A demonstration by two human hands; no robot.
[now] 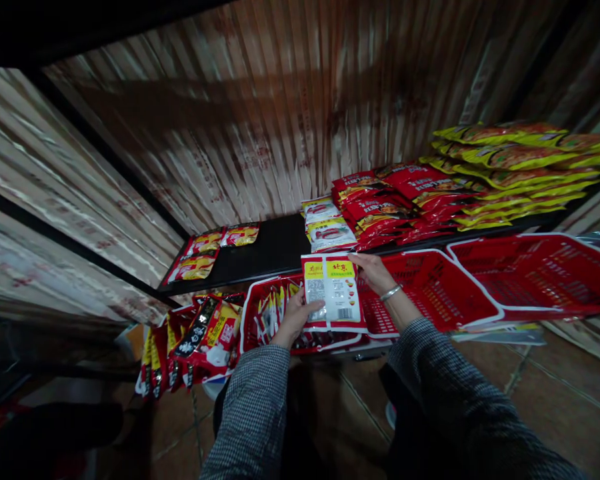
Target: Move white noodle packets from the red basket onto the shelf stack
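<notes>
A flat plastic food packet (336, 293), white with yellow and red edges and a barcode, is held up with its printed side facing me. My left hand (295, 315) grips its lower left edge, the thumb lying across the front. At the upper right corner my right hand (373, 272), with a bracelet at the wrist, pinches the packet. Below and behind it, a red basket (247, 328) with a white rim holds several packets on edge. Two white packets (333, 235) lie on the black shelf just beyond the held one.
Red packets (380, 203) and yellow packets (515, 157) are stacked on the shelf (275, 250) to the right. Small red-and-yellow packets (200, 257) lie at its left end. More red baskets (520, 267) stand at right. Black-and-red packets (210, 333) fill a spot at lower left.
</notes>
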